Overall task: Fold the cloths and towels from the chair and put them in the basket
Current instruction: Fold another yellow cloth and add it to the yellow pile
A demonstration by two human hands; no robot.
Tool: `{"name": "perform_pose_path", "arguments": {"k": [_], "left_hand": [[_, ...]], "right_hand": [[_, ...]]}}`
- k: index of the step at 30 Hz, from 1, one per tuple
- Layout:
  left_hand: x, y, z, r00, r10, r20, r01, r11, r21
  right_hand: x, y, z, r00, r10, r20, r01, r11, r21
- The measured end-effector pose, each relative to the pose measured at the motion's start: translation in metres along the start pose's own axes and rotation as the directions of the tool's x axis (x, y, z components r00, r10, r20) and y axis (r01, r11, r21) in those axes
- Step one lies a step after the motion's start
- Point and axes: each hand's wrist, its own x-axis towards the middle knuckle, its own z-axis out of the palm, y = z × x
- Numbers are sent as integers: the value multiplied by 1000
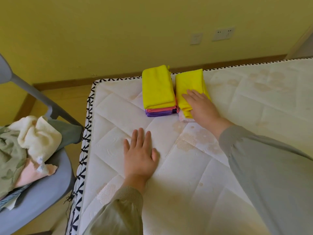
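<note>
The person's right hand (201, 106) lies flat with its fingers straight, pressing on the folded yellow cloth (189, 82). That cloth sits on a pale cloth (183, 118) whose edge peeks out beside the palm. Just left of that hand, close against this pile, stands the taller stack (158, 87), yellow on top with pink and purple beneath.

The left hand (139, 155) is spread and holds nothing, palm down on the bare mattress (186, 175), nearer the person than both piles. Well off to the left of that hand, the chair (42, 192) carries the unfolded work: a cream towel (39, 134) bunched over a green patterned cloth (10, 150) and a pink one (32, 173). I see no basket from where I stand.

The worry, to my eye, is the far edge. Both piles sit right by it, beyond the right hand, so a forward smoothing stroke could push one over onto the floor. The mattress is soft, and weight leaned through either palm could tilt the taller stack. Lifting a pile one-handed would likely let the layers slide and the folds open.
</note>
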Motion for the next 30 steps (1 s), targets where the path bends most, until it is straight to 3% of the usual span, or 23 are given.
{"name": "perform_pose_path", "arguments": {"k": [5,10,13,16,18,23,26,28,30], "left_hand": [[1,0,0,1000,2,-8,-3,1000,-16],[0,-1,1,1000,3,-14,-3,1000,-18],[0,-1,0,1000,3,-14,-3,1000,-17],[0,0,-1,1000,5,-6,-5,1000,-19],[0,-1,-1,1000,3,-10,-3,1000,-22],[1,0,-1,1000,0,-18,-1,1000,-28],[0,-1,-1,1000,1,-22,-1,1000,-26],[0,-1,-1,1000,1,-30,-2,1000,-24],[-1,-1,-1,1000,1,-29,-2,1000,-25]], "right_hand": [[8,-1,-18,981,-3,-195,8,1000,22],[16,5,-41,912,182,-366,-122,976,182],[18,5,-43,888,109,-447,-70,992,104],[9,4,-28,977,-8,-215,-15,994,-106],[0,4,-13,998,-11,-63,-2,981,-193],[-9,8,-14,971,-12,-241,-42,974,-220],[-11,6,-15,994,-19,-106,-11,963,-270],[-15,8,-10,1000,-15,27,21,973,-228],[-19,10,-8,998,-11,58,20,989,-147]]}}
